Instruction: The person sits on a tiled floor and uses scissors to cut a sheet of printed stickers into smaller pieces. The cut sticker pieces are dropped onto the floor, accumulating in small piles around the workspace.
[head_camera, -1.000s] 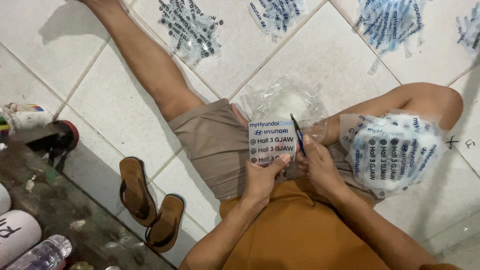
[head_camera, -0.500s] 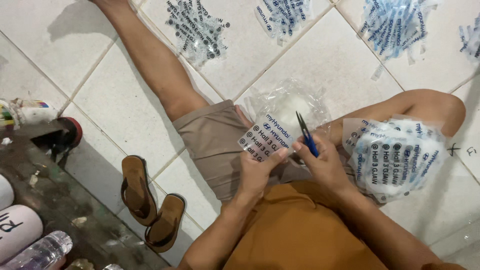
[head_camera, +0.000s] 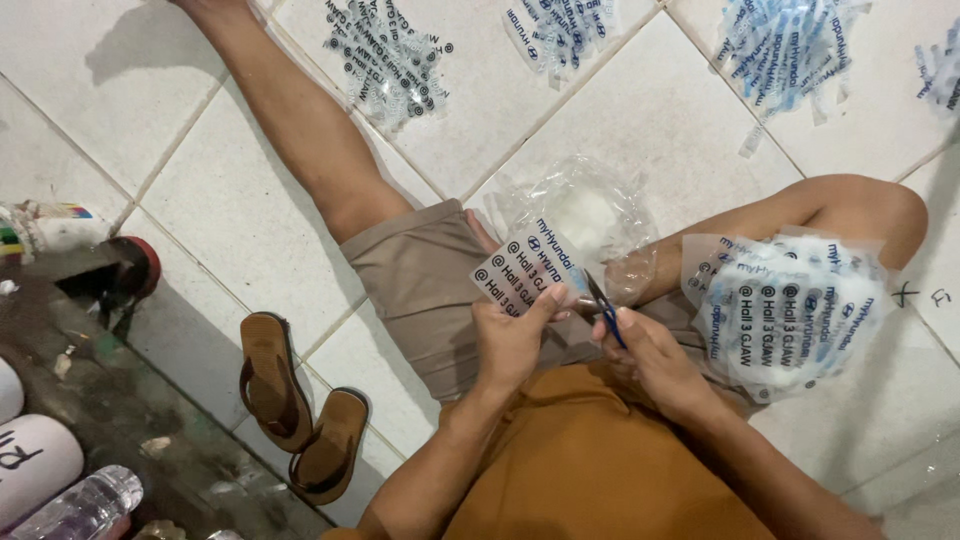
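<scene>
In the head view, the person sits on the white tiled floor (head_camera: 640, 110), and both hands meet near the middle of the frame, over the lap. The left hand (head_camera: 512, 340) has its fingers (head_camera: 545, 300) closed on the lower edge of a printed sheet of labels (head_camera: 525, 272) — the sheet is tilted, above the beige shorts. The right hand (head_camera: 650, 355) is closed around small blue-handled scissors (head_camera: 603, 308); their tip touches the right edge of the sheet.

Just above the hands lies a crumpled clear plastic bag (head_camera: 585, 215). On the knee at the right rests a pile of printed labels (head_camera: 790, 310). Heaps of cut strips (head_camera: 390, 60) lie along the top of the frame. A pair of brown sandals (head_camera: 295, 405) is on the floor at the lower left.
</scene>
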